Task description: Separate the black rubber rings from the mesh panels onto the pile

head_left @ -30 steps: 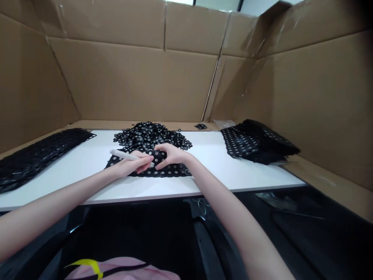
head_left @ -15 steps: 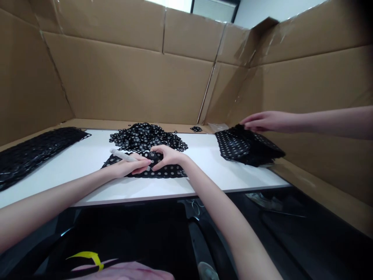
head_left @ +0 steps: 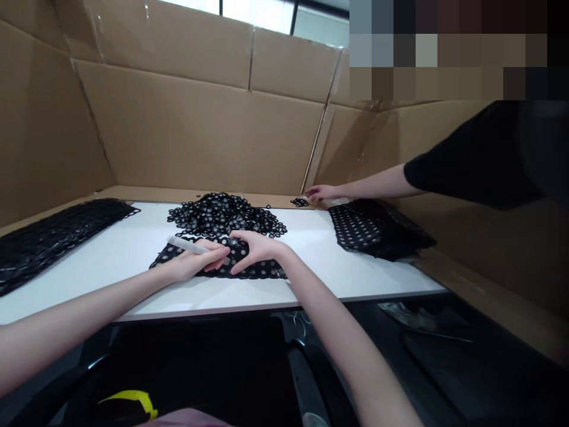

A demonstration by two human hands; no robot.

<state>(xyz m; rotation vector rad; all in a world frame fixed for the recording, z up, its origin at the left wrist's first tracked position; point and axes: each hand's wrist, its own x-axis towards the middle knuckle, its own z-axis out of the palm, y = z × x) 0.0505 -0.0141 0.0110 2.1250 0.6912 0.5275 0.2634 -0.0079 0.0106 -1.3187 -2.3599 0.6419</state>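
Note:
A black sheet with rows of round holes (head_left: 262, 270) lies flat on the white table under both my hands. My left hand (head_left: 198, 260) is closed around a white pen-like tool (head_left: 183, 244), whose lower end points down at the sheet; its tip is hard to make out. On the sheet's right part, my right hand (head_left: 255, 249) rests with thumb and forefinger spread apart, holding nothing. Just behind the hands is a heap of small black rings (head_left: 217, 213).
Stacked black perforated sheets lie at left (head_left: 57, 237) and right (head_left: 377, 228). A co-worker's hand (head_left: 322, 193) reaches from the right to a small ring pile (head_left: 299, 202). Cardboard walls (head_left: 186, 130) surround the white table (head_left: 311, 261).
The co-worker's hand has left the right sheet stack and moved left and back to the small ring pile. The view has tilted up slightly; my hands stay nearly still on the sheet.

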